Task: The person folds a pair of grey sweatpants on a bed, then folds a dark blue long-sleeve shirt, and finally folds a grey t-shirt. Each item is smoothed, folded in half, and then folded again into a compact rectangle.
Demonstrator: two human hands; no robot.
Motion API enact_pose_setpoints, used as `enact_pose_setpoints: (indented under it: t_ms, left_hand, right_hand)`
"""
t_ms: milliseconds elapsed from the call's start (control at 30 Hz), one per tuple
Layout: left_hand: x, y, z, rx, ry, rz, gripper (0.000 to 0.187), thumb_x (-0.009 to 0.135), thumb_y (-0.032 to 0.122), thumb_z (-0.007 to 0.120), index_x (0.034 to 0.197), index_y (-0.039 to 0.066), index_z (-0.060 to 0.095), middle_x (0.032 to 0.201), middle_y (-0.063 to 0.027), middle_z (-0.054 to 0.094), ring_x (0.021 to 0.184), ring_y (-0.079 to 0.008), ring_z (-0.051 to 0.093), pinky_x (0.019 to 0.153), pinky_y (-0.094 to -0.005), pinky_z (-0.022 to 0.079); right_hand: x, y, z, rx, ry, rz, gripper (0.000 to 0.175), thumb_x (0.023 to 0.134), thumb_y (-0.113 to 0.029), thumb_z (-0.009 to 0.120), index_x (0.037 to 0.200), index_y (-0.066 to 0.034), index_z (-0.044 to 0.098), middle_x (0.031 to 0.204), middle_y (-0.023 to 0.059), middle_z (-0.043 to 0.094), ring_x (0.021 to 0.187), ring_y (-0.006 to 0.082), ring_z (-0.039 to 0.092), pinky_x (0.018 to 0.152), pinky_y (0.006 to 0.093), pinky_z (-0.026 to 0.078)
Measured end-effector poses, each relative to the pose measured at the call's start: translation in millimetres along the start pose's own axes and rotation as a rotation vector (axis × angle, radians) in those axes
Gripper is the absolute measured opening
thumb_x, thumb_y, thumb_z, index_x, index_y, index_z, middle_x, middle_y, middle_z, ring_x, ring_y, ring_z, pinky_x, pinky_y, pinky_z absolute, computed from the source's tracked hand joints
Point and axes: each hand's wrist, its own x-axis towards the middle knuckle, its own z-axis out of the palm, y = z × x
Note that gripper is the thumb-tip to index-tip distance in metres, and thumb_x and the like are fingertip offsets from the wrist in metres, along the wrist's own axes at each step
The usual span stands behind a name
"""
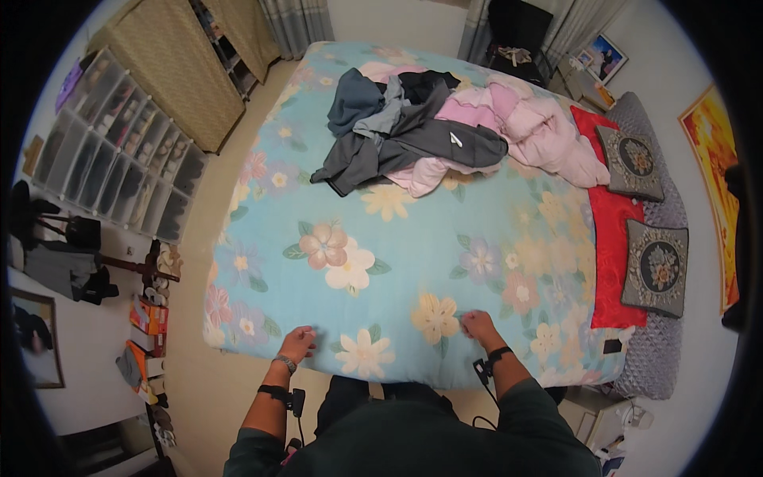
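A bed with a blue floral cover (411, 238) spreads out before me. Over its near left part is my left hand (299, 344), its fingers loosely bent and nothing visible in them. My right hand (478, 328) is farther right, beside a yellow printed flower, with its fingers curled; whether they pinch anything is hidden. Toward the far side lies a heap of clothes: a dark grey garment (417, 143) with a small white mark, a blue-grey garment (354, 101), a black one (426, 85) and a puffy pink garment or quilt (539, 134). Both hands are well short of this heap.
Two embroidered cushions (656, 268) and a red cloth (614, 262) lie by the quilted headboard (650, 364). A small dark object (612, 346) rests at the near right corner. Left stand clear shoe boxes (119, 155) and a fabric wardrobe (173, 77); a black chair (518, 42) is beyond.
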Motion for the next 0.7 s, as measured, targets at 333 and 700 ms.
enact_pose_setpoints:
  t_ms: [333,700]
  left_hand:
    - [100.8,115.6,1.3,0.873,0.369,-0.051,0.122,0.084,0.046,0.097,0.179,0.021,0.025,0.187,-0.0219,0.011,0.168,-0.0489,0.027,0.126,-0.0675,0.04]
    - [167.7,143.4,-5.9,0.966,0.324,-0.279,0.136,0.075,0.048,0.103,0.181,0.03,0.019,0.188,-0.0209,-0.003,0.169,-0.0577,0.006,0.121,-0.0802,0.039]
  right_hand:
    - [117.8,-296.4,75.4,-0.01,-0.178,-0.28,0.036,0.104,-0.018,0.073,0.135,-0.0005,0.07,0.101,0.0038,0.075,0.084,0.0142,0.072,0.07,0.0311,0.059]
    - [300.1,-589.6,75.1,-0.429,0.656,-1.082,0.061,0.093,-0.02,0.086,0.146,0.0001,0.064,0.125,0.0188,0.07,0.103,0.0318,0.072,0.093,0.0438,0.059]
